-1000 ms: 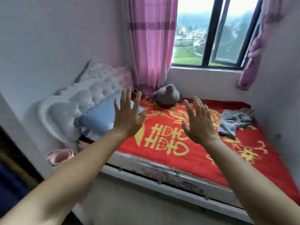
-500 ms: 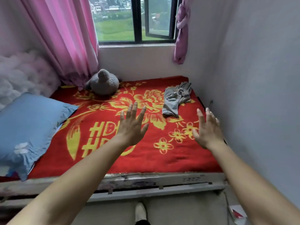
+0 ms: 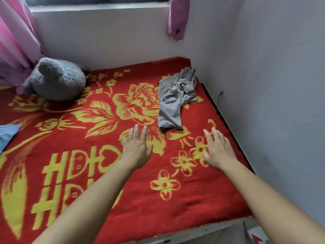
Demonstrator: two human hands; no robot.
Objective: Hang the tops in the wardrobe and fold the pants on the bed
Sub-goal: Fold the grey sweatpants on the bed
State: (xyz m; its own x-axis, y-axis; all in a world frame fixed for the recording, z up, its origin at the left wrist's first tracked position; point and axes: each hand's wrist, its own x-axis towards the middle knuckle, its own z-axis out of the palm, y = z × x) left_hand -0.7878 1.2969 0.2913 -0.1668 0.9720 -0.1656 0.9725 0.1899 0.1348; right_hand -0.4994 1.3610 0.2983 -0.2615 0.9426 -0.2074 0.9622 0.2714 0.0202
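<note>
Under both hands: red plush bed blanket with yellow flower pattern (image 3: pixel 202 194). Crumpled grey fabric garment (image 3: pixel 175 99) beyond the fingertips, between the two hands and nearer the left, not touched; top or pants cannot be told. Left hand (image 3: pixel 136 149) open, fingers extended, holding nothing. Right hand (image 3: pixel 217 150) open, fingers spread, holding nothing. Contact of palms with blanket not determinable. Far left of the left hand: grey plush toy (image 3: pixel 56 80); blue pillow corner (image 3: pixel 7 132), cut off by frame edge.

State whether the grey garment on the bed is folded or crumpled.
Crumpled: the grey garment lies bunched and twisted on the red blanket, with uneven creases.
</note>
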